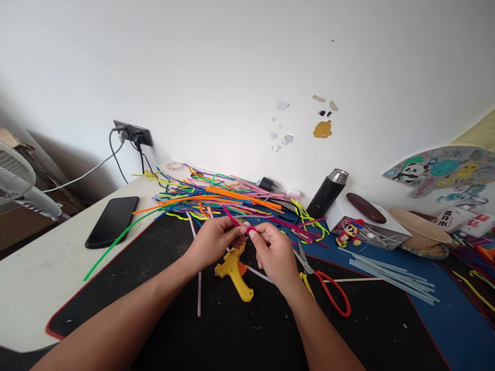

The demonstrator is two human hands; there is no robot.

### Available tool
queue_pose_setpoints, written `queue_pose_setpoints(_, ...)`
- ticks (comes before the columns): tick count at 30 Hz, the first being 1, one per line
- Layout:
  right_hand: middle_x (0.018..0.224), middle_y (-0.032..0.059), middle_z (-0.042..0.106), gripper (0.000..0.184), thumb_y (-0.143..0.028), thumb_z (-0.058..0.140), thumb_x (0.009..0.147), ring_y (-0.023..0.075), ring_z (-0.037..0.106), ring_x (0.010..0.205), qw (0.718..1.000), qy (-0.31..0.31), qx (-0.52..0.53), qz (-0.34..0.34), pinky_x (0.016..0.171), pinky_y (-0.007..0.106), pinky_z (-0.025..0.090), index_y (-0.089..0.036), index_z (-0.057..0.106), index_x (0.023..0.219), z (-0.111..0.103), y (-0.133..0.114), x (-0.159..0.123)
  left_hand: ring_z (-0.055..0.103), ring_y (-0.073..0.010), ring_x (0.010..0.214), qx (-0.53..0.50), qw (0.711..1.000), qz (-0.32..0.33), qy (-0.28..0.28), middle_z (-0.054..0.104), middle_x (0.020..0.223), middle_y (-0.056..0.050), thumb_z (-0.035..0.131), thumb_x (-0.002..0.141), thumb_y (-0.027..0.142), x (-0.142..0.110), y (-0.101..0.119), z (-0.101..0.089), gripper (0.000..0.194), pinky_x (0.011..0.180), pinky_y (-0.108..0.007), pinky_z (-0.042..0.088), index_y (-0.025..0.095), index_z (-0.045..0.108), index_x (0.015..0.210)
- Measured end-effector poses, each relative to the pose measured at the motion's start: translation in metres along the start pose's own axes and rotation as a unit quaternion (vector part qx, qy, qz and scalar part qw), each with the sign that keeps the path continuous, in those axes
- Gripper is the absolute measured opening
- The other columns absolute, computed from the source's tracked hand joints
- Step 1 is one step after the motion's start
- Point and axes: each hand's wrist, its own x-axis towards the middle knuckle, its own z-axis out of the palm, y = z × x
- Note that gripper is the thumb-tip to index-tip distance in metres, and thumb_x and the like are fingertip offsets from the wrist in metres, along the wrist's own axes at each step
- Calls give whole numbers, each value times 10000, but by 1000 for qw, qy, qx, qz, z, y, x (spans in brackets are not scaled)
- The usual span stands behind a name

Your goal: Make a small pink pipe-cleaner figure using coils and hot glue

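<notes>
My left hand (218,238) pinches a magenta pipe cleaner (229,214), whose free end sticks up past the fingers. Thumb and forefinger of my right hand (275,252) grip the same pipe cleaner at a small curled part. The two hands almost meet, fingertip to fingertip, above the dark mat (185,340). Just below them lies a yellow hot glue gun (236,273), its upper end partly covered by my left hand. Scissors (333,293) with red handles rest open beside my right wrist, and a yellow handle-like piece shows next to them.
Many colourful pipe cleaners (216,196) are heaped along the wall. A phone (112,221) lies at left, near a fan (17,172). At right are a black thermos (328,193), a small figurine (350,233), translucent glue sticks (390,275) and a bowl (419,226).
</notes>
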Motion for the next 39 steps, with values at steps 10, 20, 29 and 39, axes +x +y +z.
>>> queue_pose_setpoints(10, 459, -85, 457, 292, -493, 588, 973, 112, 398, 355, 1000, 12, -11, -8, 411, 244, 300, -227, 591, 853, 1, 4, 0, 684, -170, 574, -11, 999, -26, -23, 730, 652, -59, 816, 762, 572, 2, 0, -6, 433, 595, -264, 563, 158, 704, 700)
queue_pose_setpoints(20, 483, -81, 472, 291, -483, 599, 972, 107, 410, 361, 1000, 15, 4, -10, 409, 238, 310, -222, 591, 845, 1, 4, 1, 679, -168, 564, -21, 999, -41, -29, 732, 643, -62, 847, 724, 587, 3, 2, -8, 457, 594, -269, 573, 150, 716, 691)
queue_pose_setpoints(29, 491, -81, 454, 288, -469, 578, 984, 103, 395, 371, 1000, 1, -24, -18, 419, 241, 274, -219, 603, 844, 1, 8, 3, 665, -169, 558, -35, 998, -51, -28, 728, 637, -62, 862, 683, 601, 5, 4, -9, 477, 588, -280, 571, 143, 726, 686)
queue_pose_setpoints(39, 530, -83, 361, 226, -373, 566, 969, 117, 323, 468, 988, 1, -130, -77, 479, 264, 223, -218, 616, 813, 2, 14, 4, 621, -161, 665, 101, 992, 74, 13, 715, 726, -24, 731, 868, 479, 0, -3, -6, 311, 627, -246, 495, 173, 791, 854)
